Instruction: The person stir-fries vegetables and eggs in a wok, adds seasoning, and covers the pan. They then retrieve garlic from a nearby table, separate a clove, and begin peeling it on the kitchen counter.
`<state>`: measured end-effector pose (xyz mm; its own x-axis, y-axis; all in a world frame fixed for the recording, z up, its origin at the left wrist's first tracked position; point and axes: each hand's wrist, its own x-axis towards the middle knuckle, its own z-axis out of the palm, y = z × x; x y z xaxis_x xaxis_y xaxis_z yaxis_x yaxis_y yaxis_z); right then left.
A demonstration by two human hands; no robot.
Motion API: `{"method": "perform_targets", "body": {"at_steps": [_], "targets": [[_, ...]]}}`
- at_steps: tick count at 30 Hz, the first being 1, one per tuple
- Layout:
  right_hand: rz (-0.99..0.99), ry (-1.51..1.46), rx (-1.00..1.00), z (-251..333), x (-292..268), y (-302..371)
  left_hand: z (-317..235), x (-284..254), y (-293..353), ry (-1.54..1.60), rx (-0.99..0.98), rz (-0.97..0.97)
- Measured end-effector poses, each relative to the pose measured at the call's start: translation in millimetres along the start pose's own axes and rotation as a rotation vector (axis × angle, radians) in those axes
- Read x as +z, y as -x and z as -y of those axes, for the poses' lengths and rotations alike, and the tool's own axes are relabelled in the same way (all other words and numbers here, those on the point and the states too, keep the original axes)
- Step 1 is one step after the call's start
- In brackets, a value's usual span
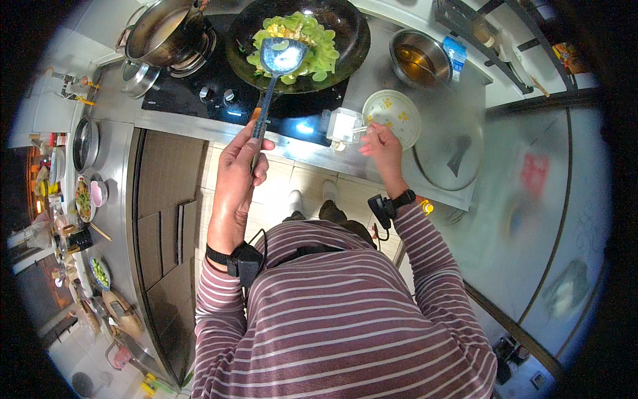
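My left hand (244,159) grips the dark handle of a metal spatula (282,58). Its shiny blade rests over pale green slices with yellow egg-like bits (312,43) in a black wok (349,50) on the stove. At the counter's front edge, my right hand (383,147) is closed in a pinch on a thin pale handle (359,130). That handle reaches to a small whitish, see-through seasoning box (344,124); whether it ends inside the box is unclear. Beside the right fingers lies a pale plate with yellow flower marks (403,110).
Behind the plate stands a metal bowl of amber liquid (417,58), with a blue-white packet (455,53) next to it. A clear round lid (452,163) lies right of the plate. A large pot (156,33) sits at left. Dishes line the left counter (116,219).
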<state>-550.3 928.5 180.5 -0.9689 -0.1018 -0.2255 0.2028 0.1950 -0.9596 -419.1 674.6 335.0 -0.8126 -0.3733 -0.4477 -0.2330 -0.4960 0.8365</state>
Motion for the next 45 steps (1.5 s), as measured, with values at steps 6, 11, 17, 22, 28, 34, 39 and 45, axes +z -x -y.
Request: {"method": "perform_targets", "body": {"at_steps": [6,11,17,22,28,34,39,45], "targets": [[-0.027,0.229,-0.070,-10,-10,11,4,-3,-8,0.064,0.003,0.002],[0.188,-0.036,0.192,-36,6,41,10,-1,-17,0.104,0.010,-0.009],[0.211,-0.338,0.504,-57,54,30,14,-4,-27,0.112,-0.009,0.017],[0.128,-0.415,0.374,-75,69,30,18,-9,-33,0.114,-0.018,0.002],[0.056,-0.261,0.107,-44,54,42,17,-4,-40,0.063,-0.043,-0.015],[-0.024,-0.073,-0.174,51,-27,-22,21,-2,-46,0.092,-0.057,-0.030],[-0.157,0.048,-0.480,140,-111,-131,30,-4,-53,0.108,-0.061,-0.007],[-0.237,0.060,-0.430,178,-157,-244,37,5,-59,0.101,-0.081,-0.025]]}}
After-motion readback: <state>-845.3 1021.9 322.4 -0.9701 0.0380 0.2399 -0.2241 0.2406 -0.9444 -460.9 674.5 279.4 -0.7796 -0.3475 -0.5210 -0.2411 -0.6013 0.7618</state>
